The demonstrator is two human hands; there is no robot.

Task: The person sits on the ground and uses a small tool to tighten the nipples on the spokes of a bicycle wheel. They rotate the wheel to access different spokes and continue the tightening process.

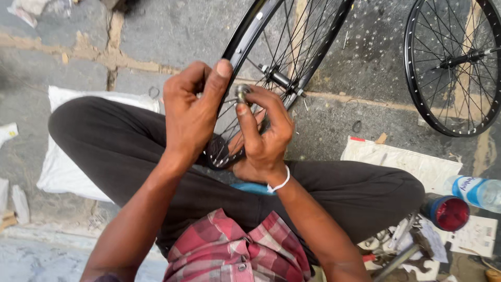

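— Wheel (261,62) first: where does it sit?

— Between the seated person's knees, standing on its rim, black with thin silver spokes and a hub (279,79) at its middle. Its lower edge is tucked behind the two hands.

— And the hands?

— Left hand (190,112) is raised against the rim, fingers curled, thumb pointing up. Right hand (263,133) pinches a small round metal part (242,91) between thumb and fingertips, just beside the rim. A white band (280,184) circles that wrist.

— Is the left hand gripping the rim?

— It touches or nearly touches it; the palm side is hidden, so I cannot tell how firmly.

— What else lies about?

— A second black wheel (453,65) lies flat on the stone floor (156,36) at the upper right, well apart. A white sack (68,162) is under the left leg in dark trousers (115,141).

— Any packages or labels?

— On the right, a flat whitish bag (402,162) with a small red tab at its corner lies beside the knee. Past it a clear plastic bottle (477,190) lies on its side with a blue-and-white label. Near that is a dark tub with a red round lid (451,213), and a white printed paper (477,235) below the bottle — print too small to make out. Crumpled white scraps (8,133) dot the left edge.
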